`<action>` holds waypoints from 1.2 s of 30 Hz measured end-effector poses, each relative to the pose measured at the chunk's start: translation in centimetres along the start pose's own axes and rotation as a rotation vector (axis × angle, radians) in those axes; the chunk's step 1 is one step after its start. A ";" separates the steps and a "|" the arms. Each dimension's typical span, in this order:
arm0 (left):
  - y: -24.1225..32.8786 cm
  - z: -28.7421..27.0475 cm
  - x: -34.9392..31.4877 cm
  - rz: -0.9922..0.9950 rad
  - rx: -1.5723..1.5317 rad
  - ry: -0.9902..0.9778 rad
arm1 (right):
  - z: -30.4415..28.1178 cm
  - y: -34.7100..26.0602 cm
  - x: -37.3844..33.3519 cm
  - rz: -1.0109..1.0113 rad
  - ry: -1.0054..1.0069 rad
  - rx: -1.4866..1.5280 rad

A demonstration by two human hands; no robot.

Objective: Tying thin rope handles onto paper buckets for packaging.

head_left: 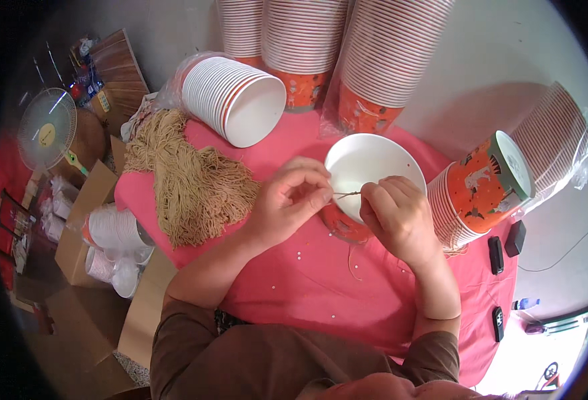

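A short tan string [348,194] is stretched between my hands over an orange paper bucket [345,227] with a white inside. The thumb and forefinger of my left hand [291,200] pinch one end. My right hand [399,217], fingers curled, grips the other end near the bucket's front rim. Another thin piece of string [352,265] lies on the pink cloth just in front of the bucket. To the left of my left hand, a large heap of tan strings [194,183] spreads over the table's edge.
Nested bucket stacks [305,40] rise at the back; another stack [251,107] lies behind the string heap. More orange buckets [477,183] lean at the right, beside small black devices [496,255]. Cardboard boxes [84,320] and a fan [47,127] stand left of the pink-covered table [294,287].
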State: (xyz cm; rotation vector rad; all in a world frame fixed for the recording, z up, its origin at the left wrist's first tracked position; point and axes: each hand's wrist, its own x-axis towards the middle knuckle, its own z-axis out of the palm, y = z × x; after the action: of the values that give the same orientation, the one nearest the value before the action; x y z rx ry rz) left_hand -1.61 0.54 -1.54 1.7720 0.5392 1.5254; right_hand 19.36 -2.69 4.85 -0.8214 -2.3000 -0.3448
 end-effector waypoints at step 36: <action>0.5 0.0 0.3 0.050 0.283 -0.132 | -4.3 1.1 -0.1 -0.034 0.373 -0.197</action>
State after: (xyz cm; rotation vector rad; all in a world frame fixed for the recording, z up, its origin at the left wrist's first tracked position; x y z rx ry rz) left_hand -1.66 0.42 -0.98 2.0992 0.6756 1.4072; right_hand 22.23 -3.78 8.05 -0.7406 -1.9531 -0.6879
